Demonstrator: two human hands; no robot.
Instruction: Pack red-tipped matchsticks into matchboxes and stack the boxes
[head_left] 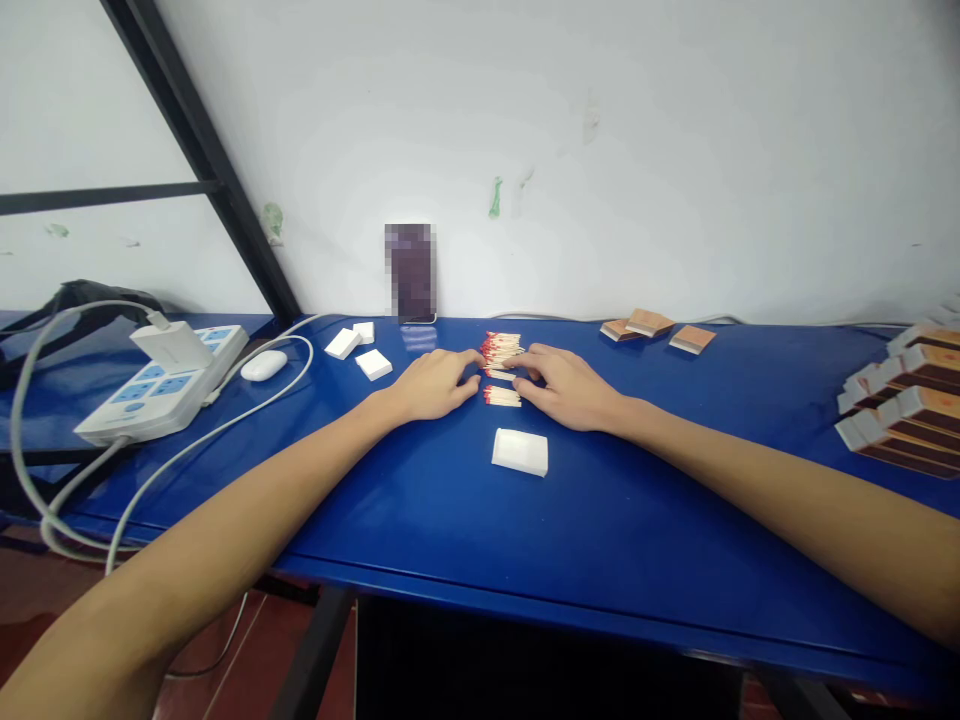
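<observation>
A pile of red-tipped matches [501, 350] lies on the blue table, with a smaller row of matches [502, 397] just in front of it. My left hand [439, 384] rests at the red heads' side, thumb and forefinger apart, fingertips at the pile's edge. On the opposite side, my right hand [566, 388] reaches to the plain ends, its forefinger over the sticks and its thumb near the gap between the groups. Neither hand holds anything that I can see. Closer to me sits a white matchbox tray [520, 452].
Several small white boxes [373, 364] lie left, and orange-brown matchbox covers [692, 340] back right. Stacked matchboxes [919, 400] stand far right. A phone [412, 272] leans on the wall. At left are a power strip [169, 385], cables and a white case [264, 365].
</observation>
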